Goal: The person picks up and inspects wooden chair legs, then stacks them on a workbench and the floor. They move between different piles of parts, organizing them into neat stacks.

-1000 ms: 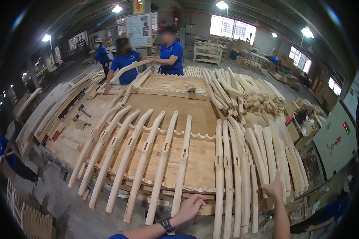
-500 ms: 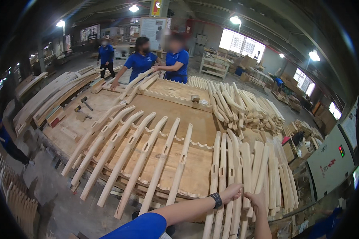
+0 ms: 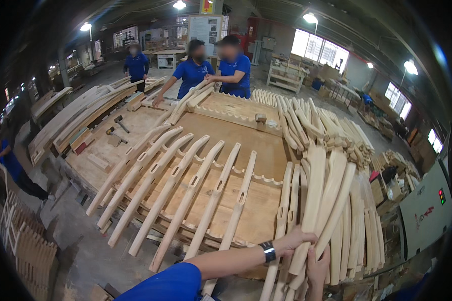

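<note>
At the right end of the workbench, my left hand, with a dark watch on its wrist, is closed around the near end of a pale curved wooden post. My right hand is wrapped round the same bundle from the right and below. Two more wooden posts slant up beside the first, their far ends raised over the pile. Which hand bears which post is partly hidden. Left of my hands, slotted wooden posts lie side by side. Several more slotted posts rest spaced apart on a scalloped wooden rack.
A pile of curved posts lies at the far right of the bench. Two co-workers in blue shirts handle posts across the bench. Mallets lie at the left. A grey control cabinet stands at the right.
Several posts have been lifted from the right-hand stack, their far ends now raised. My left hand has moved slightly up and closed on them; my right hand grips alongside. The view has shifted.
</note>
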{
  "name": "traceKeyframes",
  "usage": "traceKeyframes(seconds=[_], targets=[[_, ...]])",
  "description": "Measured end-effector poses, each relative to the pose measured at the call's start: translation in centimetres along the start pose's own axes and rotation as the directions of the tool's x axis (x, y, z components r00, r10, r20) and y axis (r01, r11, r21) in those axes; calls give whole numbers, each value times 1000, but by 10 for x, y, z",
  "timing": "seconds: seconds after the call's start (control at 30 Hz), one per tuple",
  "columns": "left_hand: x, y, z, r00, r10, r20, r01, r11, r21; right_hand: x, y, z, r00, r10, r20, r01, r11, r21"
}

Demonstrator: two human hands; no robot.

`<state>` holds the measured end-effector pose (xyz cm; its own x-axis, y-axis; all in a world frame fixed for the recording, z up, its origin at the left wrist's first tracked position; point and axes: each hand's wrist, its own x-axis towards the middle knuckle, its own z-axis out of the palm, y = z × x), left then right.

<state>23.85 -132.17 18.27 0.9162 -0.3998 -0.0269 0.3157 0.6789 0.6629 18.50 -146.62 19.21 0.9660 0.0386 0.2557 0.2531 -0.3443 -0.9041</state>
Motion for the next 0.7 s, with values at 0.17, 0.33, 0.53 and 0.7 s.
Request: traceKeyframes(seconds=[0.17,0.33,0.53,0.7], targets=[[-110,95,-35,988,-120,-99,129,988,90,-32,-34,58,957,288,-23,-241,838,489],[-260,166,-99,972,65,-224,-46,995,91,-73,-40,125,830,-46,556,-517,314,797],[-414,208,-188,922,242,-304,-223,970,95,-120,-118,263,781,78,619,-577,467,670],[-522,238,-256,955,218,-203,-236,969,-69,-170,-154,370,839,81,537,-397,767,504]])
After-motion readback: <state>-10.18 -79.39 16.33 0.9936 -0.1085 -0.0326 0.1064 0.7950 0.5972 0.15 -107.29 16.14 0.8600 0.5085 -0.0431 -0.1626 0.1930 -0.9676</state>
